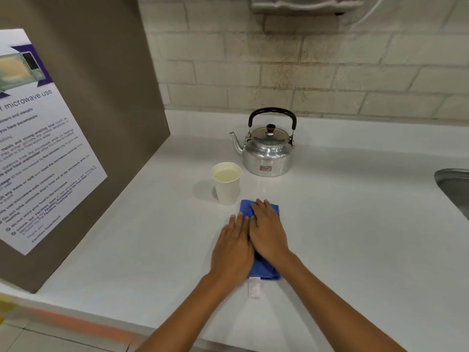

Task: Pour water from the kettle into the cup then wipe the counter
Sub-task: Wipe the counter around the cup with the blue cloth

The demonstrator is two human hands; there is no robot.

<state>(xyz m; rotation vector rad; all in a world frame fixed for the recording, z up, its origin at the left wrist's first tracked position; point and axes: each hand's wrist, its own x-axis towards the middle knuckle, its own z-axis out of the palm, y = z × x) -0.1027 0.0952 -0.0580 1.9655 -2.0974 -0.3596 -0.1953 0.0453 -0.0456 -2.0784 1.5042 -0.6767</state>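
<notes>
Both hands lie flat, palms down, fingers extended and close together, grasping nothing. The left hand (232, 246) presses on the left edge of a folded blue cloth (264, 269), partly on the white tabletop (355, 224). The right hand (267, 231) lies fully on the cloth, touching the left hand along its inner side. A white label (254, 288) projects from the cloth's near edge at 6 o'clock.

The paper cup (226, 183), upright and holding liquid, stands just beside the cloth's far corner, at 11 o'clock from the hands. The metal kettle (269, 148) stands upright at 12 o'clock, lid on, handle raised, spout toward 9 o'clock, just behind the cup. A sink (454, 186) rim shows at 3 o'clock.
</notes>
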